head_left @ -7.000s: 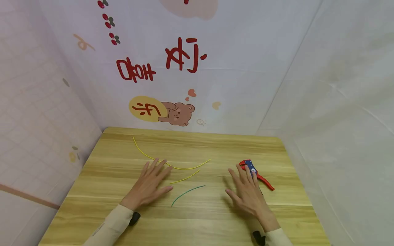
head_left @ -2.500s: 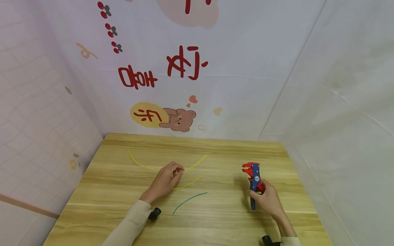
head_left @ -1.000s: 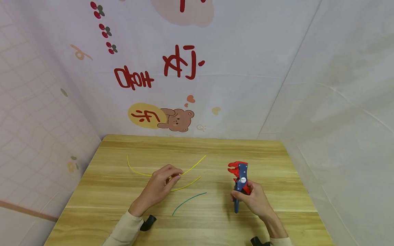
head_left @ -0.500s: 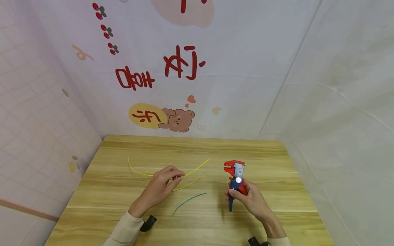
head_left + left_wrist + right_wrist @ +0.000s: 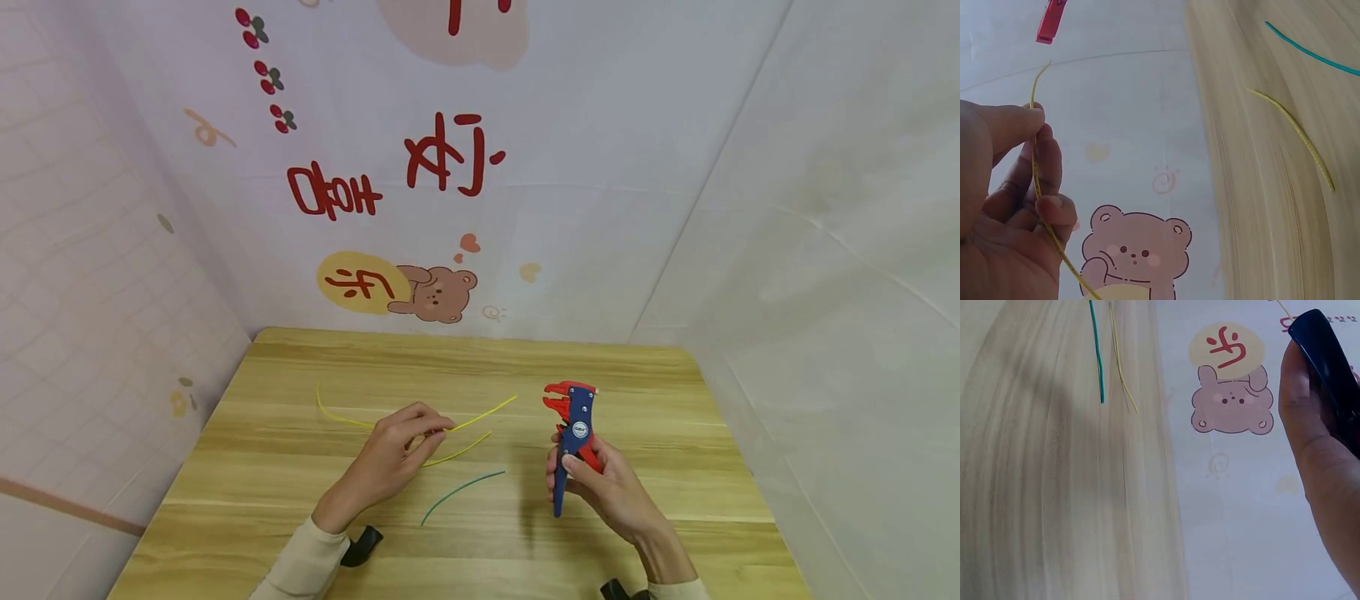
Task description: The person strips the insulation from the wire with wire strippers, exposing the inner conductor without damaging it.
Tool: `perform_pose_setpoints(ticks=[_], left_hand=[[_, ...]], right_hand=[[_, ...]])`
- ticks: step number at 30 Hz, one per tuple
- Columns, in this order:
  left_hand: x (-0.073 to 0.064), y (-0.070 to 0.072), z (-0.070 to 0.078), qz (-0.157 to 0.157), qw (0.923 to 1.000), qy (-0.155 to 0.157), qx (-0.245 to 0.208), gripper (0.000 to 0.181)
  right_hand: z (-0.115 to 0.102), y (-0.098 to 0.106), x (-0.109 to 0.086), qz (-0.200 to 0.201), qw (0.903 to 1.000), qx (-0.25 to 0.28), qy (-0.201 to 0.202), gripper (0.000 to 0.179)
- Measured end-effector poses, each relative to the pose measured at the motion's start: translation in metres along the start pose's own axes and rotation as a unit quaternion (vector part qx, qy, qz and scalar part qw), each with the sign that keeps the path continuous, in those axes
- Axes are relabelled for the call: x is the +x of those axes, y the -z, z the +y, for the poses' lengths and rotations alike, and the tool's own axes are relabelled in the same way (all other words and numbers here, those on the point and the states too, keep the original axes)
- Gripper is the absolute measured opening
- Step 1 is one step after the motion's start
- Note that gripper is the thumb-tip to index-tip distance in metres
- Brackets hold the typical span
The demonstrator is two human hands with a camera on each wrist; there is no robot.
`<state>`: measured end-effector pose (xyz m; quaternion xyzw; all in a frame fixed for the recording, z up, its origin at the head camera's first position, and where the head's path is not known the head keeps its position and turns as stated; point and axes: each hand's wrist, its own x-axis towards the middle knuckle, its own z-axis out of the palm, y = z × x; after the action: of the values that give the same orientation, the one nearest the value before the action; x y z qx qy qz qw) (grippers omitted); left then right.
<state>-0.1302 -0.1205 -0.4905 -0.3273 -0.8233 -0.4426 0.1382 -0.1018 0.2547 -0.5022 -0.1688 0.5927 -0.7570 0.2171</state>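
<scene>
The left hand [image 5: 386,457] pinches a long yellow wire [image 5: 1063,255] above the table [image 5: 637,362]; red characters [image 5: 441,150] mark the wall [image 5: 600,167] beyond. Near it lie a short yellow wire [image 5: 1298,127] and a green wire [image 5: 1313,54]. The right hand [image 5: 611,492] grips red-and-blue pliers [image 5: 581,405], their round label [image 5: 580,429] illegible.

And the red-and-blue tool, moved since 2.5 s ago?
Yes. In the head view, the red-and-blue tool, held in the right hand, has shifted left, sideways nearer the printed bear.

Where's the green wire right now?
In the head view, the green wire lies on the table, right of the left hand, just below the short yellow wire.
</scene>
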Motion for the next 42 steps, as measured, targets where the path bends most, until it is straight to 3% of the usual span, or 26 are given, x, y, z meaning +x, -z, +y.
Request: perform_pose_setpoints(ticks=[10,18,25,34,42], left_hand=[[0.001,-0.004,0.003,0.042,0.9990,-0.005,0.016,0.017],[0.002,-0.010,0.007,0.075,0.9971,0.017,0.004,0.013],[0.003,-0.014,0.010,0.096,0.9952,0.016,0.009,0.011],[0.005,-0.015,0.009,0.122,0.9924,0.006,0.015,0.014],[0.005,-0.014,0.011,0.132,0.9909,0.020,0.020,0.014]], right_hand=[[-0.002,-0.010,0.002,-0.034,0.9985,-0.034,0.028,0.034],[-0.005,-0.014,0.005,-0.039,0.9976,-0.048,0.029,0.025],[-0.007,-0.018,0.005,-0.039,0.9975,-0.054,0.026,0.017],[-0.010,-0.025,0.009,-0.051,0.9977,-0.030,0.033,0.026],[-0.007,-0.024,0.010,-0.062,0.9977,-0.002,0.027,0.026]])
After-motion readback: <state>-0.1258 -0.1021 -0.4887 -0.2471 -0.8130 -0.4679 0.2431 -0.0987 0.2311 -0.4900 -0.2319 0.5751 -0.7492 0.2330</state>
